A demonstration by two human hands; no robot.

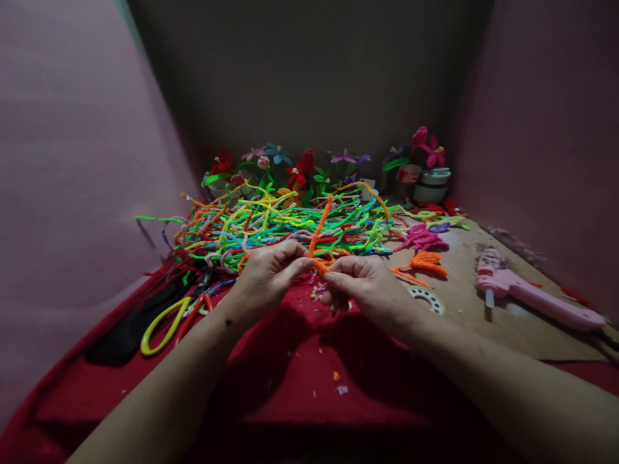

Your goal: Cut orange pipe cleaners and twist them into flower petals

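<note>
Between my two hands is an orange pipe cleaner (320, 225), one end standing up above my fingers and the lower part bent toward the right. My left hand (273, 274) pinches it between thumb and forefinger. With thumb and fingers closed, my right hand (360, 283) grips its lower, bent part. Just behind my hands spreads a big heap of pipe cleaners (271, 219) in green, yellow, red, blue and other colours. To the right of my right hand lie a bundle of orange pipe cleaners (425, 263) and a pink bundle (423, 237).
Pink hot glue gun (532, 293) and white ring with holes (428, 298) rest at right, on or beside a cardboard sheet (464, 328). Yellow-handled scissors (167, 325) lie at left beside a black flat item (120, 335). Pipe-cleaner flowers (302, 169) and a jar (432, 185) stand behind.
</note>
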